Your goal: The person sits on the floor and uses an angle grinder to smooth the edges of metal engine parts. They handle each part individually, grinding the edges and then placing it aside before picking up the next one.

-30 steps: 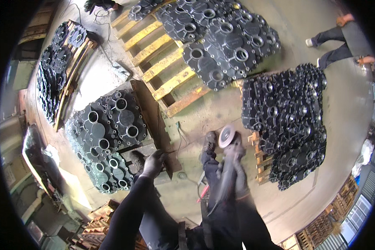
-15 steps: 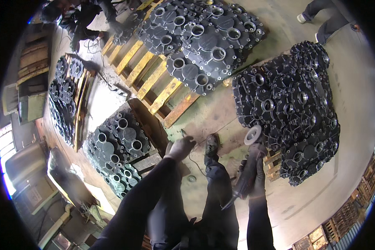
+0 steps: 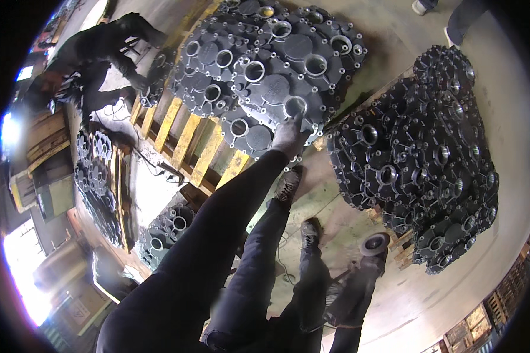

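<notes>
My left hand [image 3: 290,139], in a grey glove, reaches forward to a dark metal housing cover [image 3: 274,89] at the near edge of the large stack. Its fingers are at the rim of a round bore, seemingly hooked over it; the fingertips are partly hidden. Low on the right, my right hand [image 3: 365,288] is wrapped round an angle grinder [image 3: 343,301], blurred by motion. The grinder's round disc [image 3: 374,243] points away from me, near the right-hand stack of covers [image 3: 415,159].
Under the large stack lies a yellow slatted pallet [image 3: 169,125]. Another person [image 3: 109,56] bends over covers at the far left. More covers [image 3: 94,170] stand on a pallet at the left. A cord [image 3: 281,240] runs over the floor by my feet. Another person's legs [image 3: 465,20] show far right.
My left hand has moved forward from above the floor to the large stack's near cover. The grinder in my right hand has dropped lower and its disc has turned. My view has shifted and I have stepped.
</notes>
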`<control>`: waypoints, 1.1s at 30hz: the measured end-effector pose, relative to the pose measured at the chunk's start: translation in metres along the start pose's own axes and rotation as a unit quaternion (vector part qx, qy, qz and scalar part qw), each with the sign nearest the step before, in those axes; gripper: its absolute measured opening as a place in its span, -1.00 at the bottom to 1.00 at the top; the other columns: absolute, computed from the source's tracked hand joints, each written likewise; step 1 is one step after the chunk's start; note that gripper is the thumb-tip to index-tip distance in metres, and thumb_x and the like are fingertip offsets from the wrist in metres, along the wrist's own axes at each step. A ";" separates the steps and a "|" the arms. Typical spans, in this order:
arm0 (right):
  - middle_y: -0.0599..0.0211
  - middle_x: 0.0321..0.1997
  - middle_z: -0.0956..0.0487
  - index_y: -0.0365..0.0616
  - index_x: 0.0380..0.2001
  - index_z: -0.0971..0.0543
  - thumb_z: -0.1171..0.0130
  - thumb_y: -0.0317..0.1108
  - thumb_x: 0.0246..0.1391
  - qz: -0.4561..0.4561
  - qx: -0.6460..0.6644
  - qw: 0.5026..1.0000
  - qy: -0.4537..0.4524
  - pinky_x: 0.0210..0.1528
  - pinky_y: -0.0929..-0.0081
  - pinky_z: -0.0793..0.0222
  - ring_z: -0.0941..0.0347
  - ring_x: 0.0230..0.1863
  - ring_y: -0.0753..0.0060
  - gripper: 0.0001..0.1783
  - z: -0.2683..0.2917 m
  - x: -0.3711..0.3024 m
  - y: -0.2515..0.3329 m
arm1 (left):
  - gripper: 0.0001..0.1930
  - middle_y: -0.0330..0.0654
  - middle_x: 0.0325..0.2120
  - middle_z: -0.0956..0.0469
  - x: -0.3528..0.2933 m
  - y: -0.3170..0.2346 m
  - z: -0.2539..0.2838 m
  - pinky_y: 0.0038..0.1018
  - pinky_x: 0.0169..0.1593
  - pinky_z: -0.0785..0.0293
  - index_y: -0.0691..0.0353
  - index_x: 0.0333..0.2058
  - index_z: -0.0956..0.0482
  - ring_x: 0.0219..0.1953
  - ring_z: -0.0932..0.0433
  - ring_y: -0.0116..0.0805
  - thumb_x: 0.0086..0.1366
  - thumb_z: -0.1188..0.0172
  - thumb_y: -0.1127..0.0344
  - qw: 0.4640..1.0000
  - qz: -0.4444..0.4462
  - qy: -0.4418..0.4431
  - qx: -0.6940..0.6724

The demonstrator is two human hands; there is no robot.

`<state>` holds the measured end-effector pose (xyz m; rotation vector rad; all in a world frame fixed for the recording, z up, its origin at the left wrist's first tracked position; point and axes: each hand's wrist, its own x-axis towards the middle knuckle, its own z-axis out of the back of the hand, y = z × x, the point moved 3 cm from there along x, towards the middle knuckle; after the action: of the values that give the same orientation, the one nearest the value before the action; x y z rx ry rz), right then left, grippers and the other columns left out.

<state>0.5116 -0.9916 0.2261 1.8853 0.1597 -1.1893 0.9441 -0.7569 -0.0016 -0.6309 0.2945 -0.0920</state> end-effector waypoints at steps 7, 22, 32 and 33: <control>0.30 0.56 -0.49 0.06 0.62 -0.31 -0.05 0.13 0.59 -0.110 0.228 0.961 -0.108 0.56 0.17 -0.34 -0.51 0.40 0.28 -0.28 -0.036 -0.012 0.007 | -0.57 -0.07 -0.15 -0.70 0.073 0.043 -0.068 -0.04 0.07 -0.55 0.11 0.00 -0.66 -0.06 -0.67 0.02 0.40 -0.35 -0.10 0.996 0.040 -0.016 0.074; 0.29 0.33 -0.62 -0.03 0.50 -0.41 -0.07 0.15 0.57 -0.157 0.245 0.955 0.055 0.29 0.22 -0.52 -0.58 0.18 0.29 -0.33 -0.135 -0.002 0.056 | -0.66 0.02 -0.39 -0.67 0.072 0.070 0.008 0.00 -0.16 -0.58 0.21 -0.46 -0.69 -0.31 -0.65 0.10 0.36 -0.29 0.06 0.984 -0.135 -0.106 0.046; 0.11 0.07 -0.67 -0.16 0.43 -0.43 -0.14 0.15 0.51 -0.203 0.216 0.953 0.066 0.07 0.13 -0.60 -0.64 0.01 0.07 -0.29 -0.100 -0.007 0.072 | -0.72 -0.07 -0.09 -0.77 0.054 -0.006 0.245 -0.07 0.02 -0.63 -0.02 -0.12 -0.78 -0.01 -0.74 -0.02 0.47 -0.18 0.02 0.958 -0.234 0.018 0.165; 0.12 0.08 -0.67 -0.15 0.43 -0.44 -0.14 0.14 0.51 -0.203 0.217 0.952 0.080 0.07 0.14 -0.60 -0.64 0.02 0.07 -0.30 -0.097 -0.007 0.076 | -0.71 -0.08 -0.13 -0.78 0.049 -0.022 0.275 -0.07 -0.02 -0.64 -0.04 -0.11 -0.79 -0.05 -0.76 0.00 0.48 -0.17 -0.01 0.961 -0.262 -0.063 0.053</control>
<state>0.6118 -0.9652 0.2926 2.4181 0.4194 -1.4296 1.0726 -0.6277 0.2106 -0.5918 -0.0085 -0.5716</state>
